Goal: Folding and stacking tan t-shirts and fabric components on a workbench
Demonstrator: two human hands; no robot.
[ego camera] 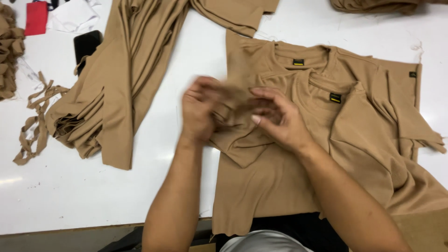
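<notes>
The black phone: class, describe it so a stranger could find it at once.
Start at the white table and look to its far left part, beside the long stack of tan fabric. The black phone lies flat there, just right of a red item. It alone is dark, glossy and rectangular.

Bright, even light is falling from above, giving soft glare on the white table (70, 186). Both hands (198, 112) are blurring from motion; surroundings are staying sharp.
</notes>
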